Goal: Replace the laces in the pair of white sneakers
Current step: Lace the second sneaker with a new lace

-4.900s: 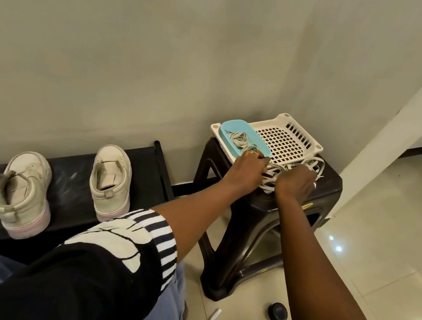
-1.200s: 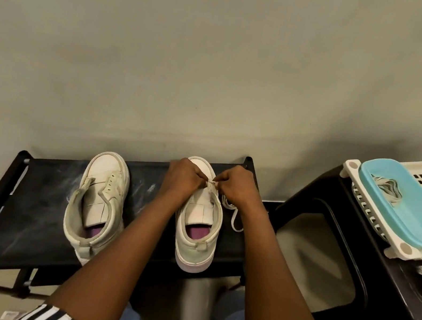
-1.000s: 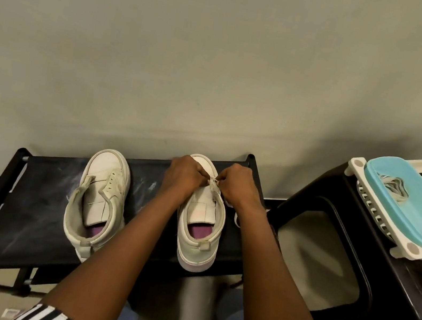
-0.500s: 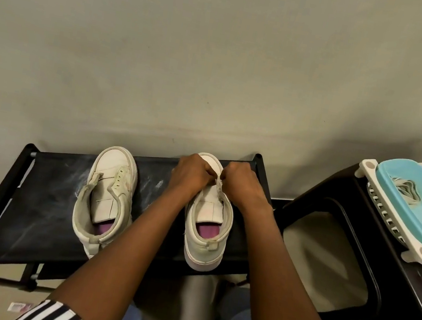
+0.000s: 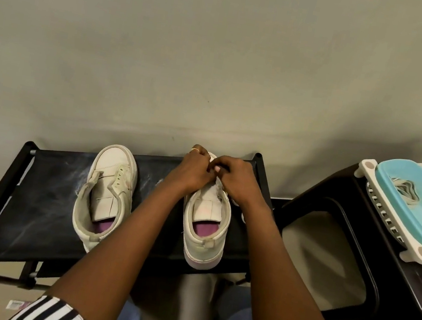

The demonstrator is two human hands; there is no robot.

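Near edge of the black rack (image 5: 28, 198): worked sneaker (image 5: 205, 223) stands heel toward me, tongue up, so I can see the eyelet rows. Farther along, over its toe end, left hand (image 5: 194, 169) and right hand (image 5: 235, 176) meet, fingers curled. Their tips pinch what I judge is the lace (image 5: 242, 217); exact grip hidden. Slack trails right. Second sneaker (image 5: 107, 186) stands alongside, unlaced.

Black rack (image 5: 36, 202) — left sneaker (image 5: 110, 170) and right sneaker (image 5: 205, 232) stand on it, apart.

White sneaker (image 5: 108, 184) unlaced, upright, second white sneaker (image 5: 207, 215) beside it, toes away
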